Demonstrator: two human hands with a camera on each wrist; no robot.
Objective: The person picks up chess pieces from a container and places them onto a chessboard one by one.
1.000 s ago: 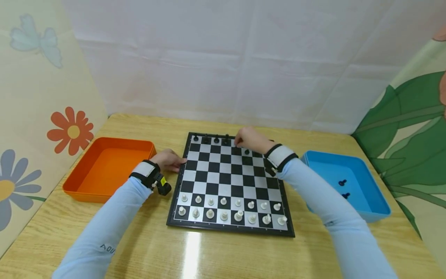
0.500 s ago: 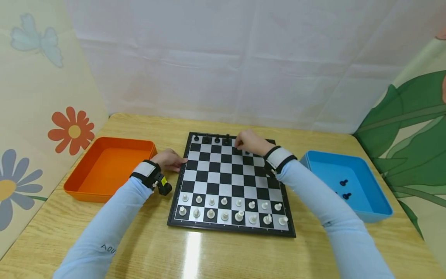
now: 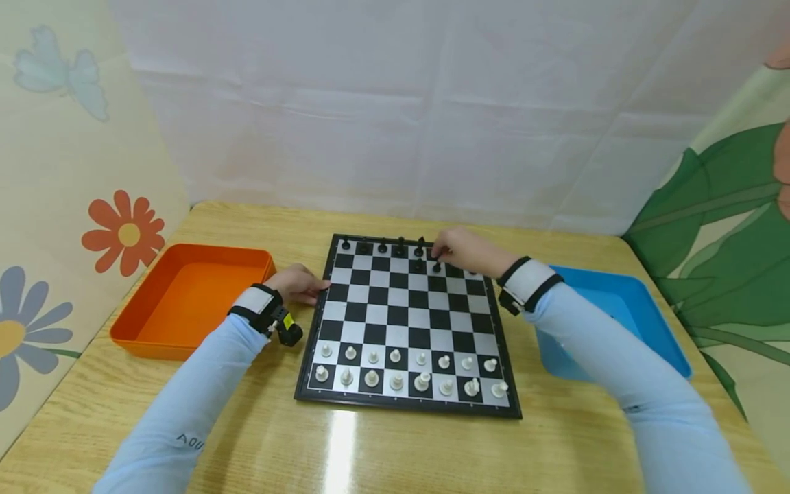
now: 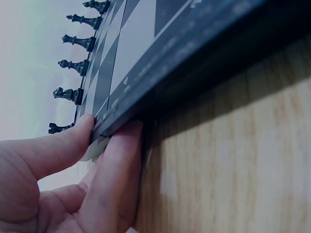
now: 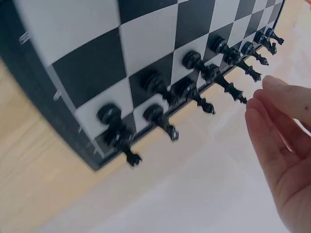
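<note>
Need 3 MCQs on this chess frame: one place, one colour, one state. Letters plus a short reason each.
1. Where is the left hand?
A. inside the orange tray
B. at the left edge of the chessboard
C. on the white pieces

2. What colour is the tray to the right of the board?
A. blue
B. green
C. orange

3. How does the right hand stand?
A. flat on the wooden table
B. wrapped round a white piece
C. over the far black pieces, fingers loose, gripping nothing

Answers: 
1 B, the left wrist view shows thumb and fingers pinching the chessboard rim. 
2 A, the blue tray lies right of the board, the orange tray lies left. 
3 C, the right wrist view shows relaxed fingers beside the black pieces, holding none.
</note>
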